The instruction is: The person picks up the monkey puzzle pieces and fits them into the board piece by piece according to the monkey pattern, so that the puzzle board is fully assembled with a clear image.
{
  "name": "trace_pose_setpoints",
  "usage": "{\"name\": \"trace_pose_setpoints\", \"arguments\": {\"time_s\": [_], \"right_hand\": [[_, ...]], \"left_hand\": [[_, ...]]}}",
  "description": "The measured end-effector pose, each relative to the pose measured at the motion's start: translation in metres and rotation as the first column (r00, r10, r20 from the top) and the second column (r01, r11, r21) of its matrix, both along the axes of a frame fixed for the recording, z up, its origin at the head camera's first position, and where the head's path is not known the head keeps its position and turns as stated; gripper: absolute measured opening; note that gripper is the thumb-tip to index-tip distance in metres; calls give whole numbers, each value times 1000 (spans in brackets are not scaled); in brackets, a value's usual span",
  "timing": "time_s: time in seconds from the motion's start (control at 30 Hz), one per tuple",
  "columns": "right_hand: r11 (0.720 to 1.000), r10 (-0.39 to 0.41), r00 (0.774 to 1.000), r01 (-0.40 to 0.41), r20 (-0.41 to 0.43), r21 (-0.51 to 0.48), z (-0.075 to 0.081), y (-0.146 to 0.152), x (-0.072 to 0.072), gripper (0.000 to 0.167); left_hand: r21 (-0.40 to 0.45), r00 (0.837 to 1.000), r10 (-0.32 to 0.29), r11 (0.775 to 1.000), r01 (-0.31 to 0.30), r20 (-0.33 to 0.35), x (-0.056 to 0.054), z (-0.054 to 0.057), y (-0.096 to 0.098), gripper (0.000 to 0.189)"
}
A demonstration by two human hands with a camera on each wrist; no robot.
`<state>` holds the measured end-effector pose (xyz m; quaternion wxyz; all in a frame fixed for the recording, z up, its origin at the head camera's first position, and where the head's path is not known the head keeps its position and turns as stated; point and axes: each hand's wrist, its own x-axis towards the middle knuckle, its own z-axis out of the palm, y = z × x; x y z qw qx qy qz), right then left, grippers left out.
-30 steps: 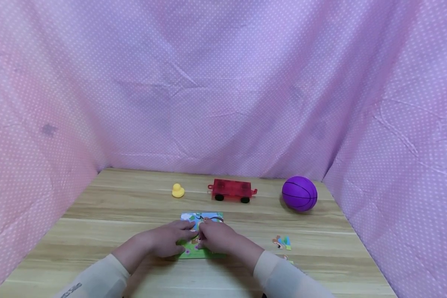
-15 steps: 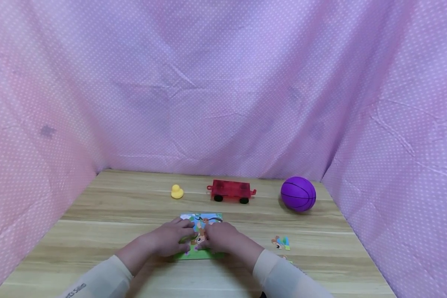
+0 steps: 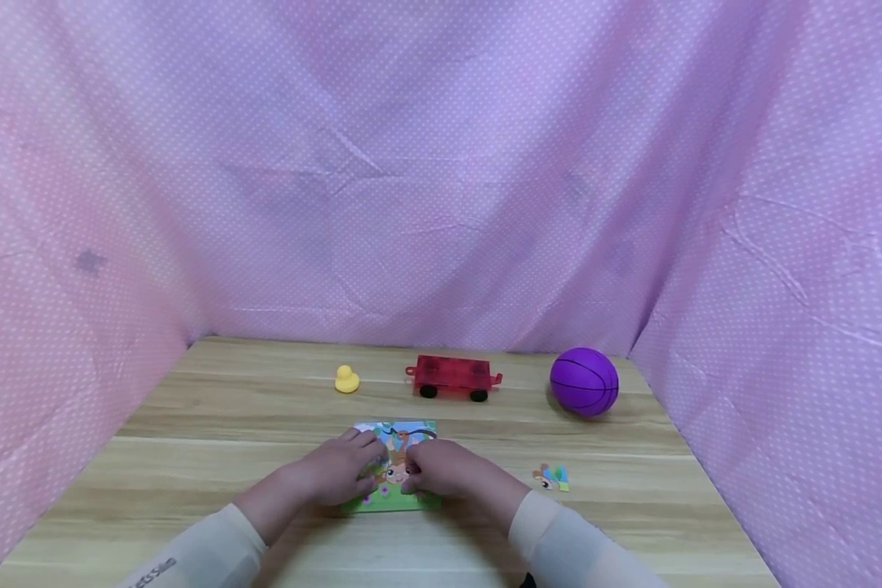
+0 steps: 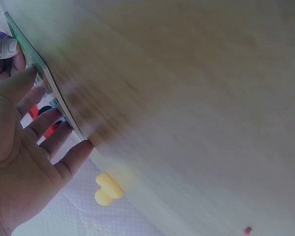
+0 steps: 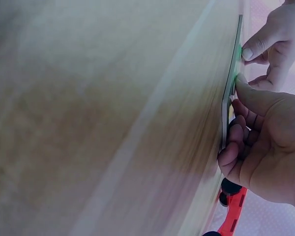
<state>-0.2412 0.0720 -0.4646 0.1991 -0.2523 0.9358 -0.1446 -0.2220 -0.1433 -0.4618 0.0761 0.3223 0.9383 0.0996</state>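
Observation:
A monkey jigsaw puzzle [image 3: 393, 501] lies flat on the table with both hands over it. My left hand [image 3: 341, 467] rests on its left side, fingers spread; in the left wrist view, fingertips reach the board's edge [image 4: 64, 105]. On the right side is my right hand [image 3: 444, 467], its fingers curled and the thumb touching the green part. Thumb and forefinger are close together beside the printed monkey face; I cannot tell whether they pinch a piece. A loose puzzle piece [image 3: 553, 478] with a monkey eye lies to the right of the right hand.
Behind the puzzle stand a yellow rubber duck [image 3: 347, 380], a red toy wagon [image 3: 453, 373] with black wheels, and a purple ball [image 3: 584, 382] at the back right. Pink dotted cloth [image 3: 426, 180] hangs around the wooden table [image 3: 213, 425].
My right hand has shifted slightly right on the puzzle, uncovering more of the monkey face. A second loose piece near the right sleeve is now almost out of sight. The left hand stays in place.

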Motion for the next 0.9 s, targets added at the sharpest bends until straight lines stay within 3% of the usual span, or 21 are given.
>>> {"name": "trace_pose_setpoints", "arguments": {"time_s": [0.17,0.4,0.57,0.7,0.9], "right_hand": [[1000,-5,1000,6,13,-16,0,2,1,19],[997,71,997,-72,-37,-37,1,10,4,19],[982,117,992,-122,-42,-142,2,31,3,9],[978,63,995,-78,-80,-193,5,58,1,8],[983,-25,985,-7,-168,-185,14,102,-5,12]], "left_hand": [[-33,999,36,999,-35,28,0,-2,1,57],[-96,999,45,994,-44,2,2,-4,3,57],[-98,999,36,995,-35,3,4,-5,4,57],[-72,997,38,997,-33,70,3,-4,3,58],[-42,971,98,995,-91,219,-1,-3,3,60]]}}
